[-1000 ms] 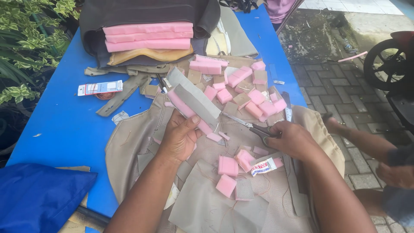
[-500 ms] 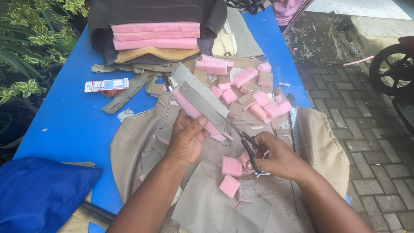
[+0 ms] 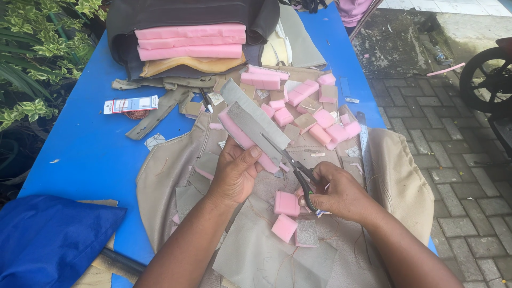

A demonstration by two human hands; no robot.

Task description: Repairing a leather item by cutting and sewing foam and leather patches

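A person's left hand (image 3: 234,173) is gripping a long strip (image 3: 250,130) of grey fabric backed with pink foam above a blue bench (image 3: 90,144), while the right hand (image 3: 336,192), its grip clamped on black-handled scissors (image 3: 296,169), is cutting into the strip's near end among scattered pink foam squares (image 3: 306,114).

We are looking down from one head-worn camera, close over the blue desk (image 3: 80,154), facing forward along it, with the paved ground (image 3: 453,138) showing at the right.
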